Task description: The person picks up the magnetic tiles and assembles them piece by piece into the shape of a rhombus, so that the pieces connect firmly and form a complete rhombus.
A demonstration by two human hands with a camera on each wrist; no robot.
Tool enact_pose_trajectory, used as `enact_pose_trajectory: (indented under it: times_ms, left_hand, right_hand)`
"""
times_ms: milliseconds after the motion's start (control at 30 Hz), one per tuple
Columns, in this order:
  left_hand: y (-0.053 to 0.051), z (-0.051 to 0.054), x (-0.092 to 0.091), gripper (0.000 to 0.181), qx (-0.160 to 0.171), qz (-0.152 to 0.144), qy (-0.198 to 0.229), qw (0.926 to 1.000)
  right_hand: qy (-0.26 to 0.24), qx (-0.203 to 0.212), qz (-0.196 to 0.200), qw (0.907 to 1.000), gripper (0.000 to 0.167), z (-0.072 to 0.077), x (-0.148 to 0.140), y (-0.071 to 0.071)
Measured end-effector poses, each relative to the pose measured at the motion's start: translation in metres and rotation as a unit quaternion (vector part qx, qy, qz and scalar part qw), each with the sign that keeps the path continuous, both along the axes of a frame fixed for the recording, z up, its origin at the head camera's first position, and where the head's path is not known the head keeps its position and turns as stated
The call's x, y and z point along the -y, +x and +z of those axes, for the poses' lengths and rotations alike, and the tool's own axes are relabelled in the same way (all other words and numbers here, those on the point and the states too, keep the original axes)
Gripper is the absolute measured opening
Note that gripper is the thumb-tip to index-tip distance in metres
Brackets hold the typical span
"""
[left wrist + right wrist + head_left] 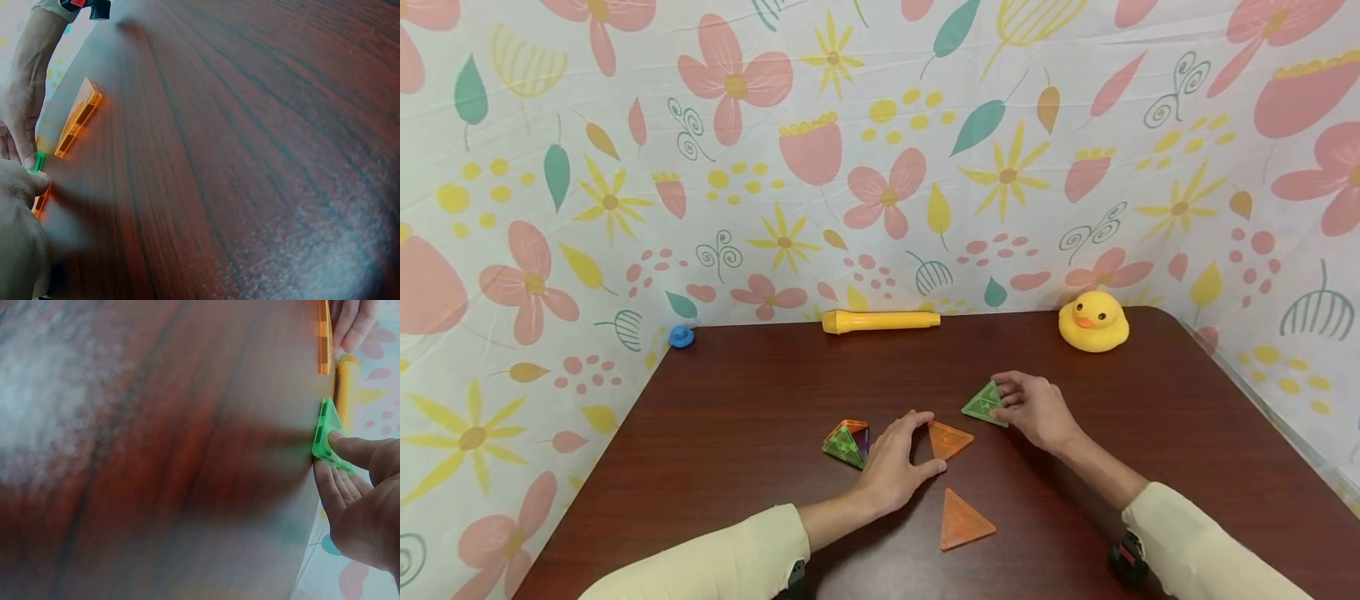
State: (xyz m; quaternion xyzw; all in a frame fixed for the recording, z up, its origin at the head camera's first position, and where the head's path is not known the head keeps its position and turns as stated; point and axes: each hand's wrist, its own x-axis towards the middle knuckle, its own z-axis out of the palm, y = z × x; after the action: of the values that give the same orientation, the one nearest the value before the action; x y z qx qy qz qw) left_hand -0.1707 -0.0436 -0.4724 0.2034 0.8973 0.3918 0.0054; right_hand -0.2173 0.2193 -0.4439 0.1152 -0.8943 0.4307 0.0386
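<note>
My right hand [1036, 408] pinches a translucent green triangular magnetic tile [981, 404] between thumb and fingers; the right wrist view shows that green tile [322, 434] tilted. To its left, my left hand [891, 467] has thumb and index finger at two corners of an orange triangular magnetic tile [951, 442], pinching it at the tabletop. A second orange triangular tile [964, 522] lies loose nearer to me; it also shows in the left wrist view as an orange tile [79, 119]. Left of my left hand stands a small cluster of green, orange and purple tiles [844, 446], partly hidden by that hand.
The dark brown table [737, 383] meets a flower-print cloth [880, 167] at its back. Along the back edge are a small blue toy [681, 337], a yellow microphone-shaped stick [882, 322] and a yellow rubber duck [1093, 323].
</note>
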Motion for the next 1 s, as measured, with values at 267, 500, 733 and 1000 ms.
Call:
enact_pose_trajectory:
  times_ms: [267, 500, 733, 1000]
  left_hand:
    - [0.0003, -0.0001, -0.0005, 0.065, -0.002, 0.003, -0.002, 1.0000]
    - [0.0006, -0.0001, -0.0008, 0.066, -0.002, 0.005, 0.001, 1.0000]
    - [0.0003, -0.0009, -0.0007, 0.065, 0.000, 0.005, 0.004, 1.0000]
    - [-0.0002, -0.0009, -0.0006, 0.065, -0.002, 0.004, 0.008, 1.0000]
  right_hand:
    - [0.003, 0.005, -0.010, 0.9999, 0.038, -0.0002, -0.0023, 0.0002]
    - [-0.011, 0.002, 0.000, 0.9999, 0.033, 0.0002, -0.0041, -0.0011]
    - [-0.013, 0.004, 0.002, 0.9999, 0.026, 0.0009, -0.0031, -0.0013]
    - [-0.021, 0.007, 0.002, 0.9997, 0.017, 0.0067, 0.0043, 0.0040]
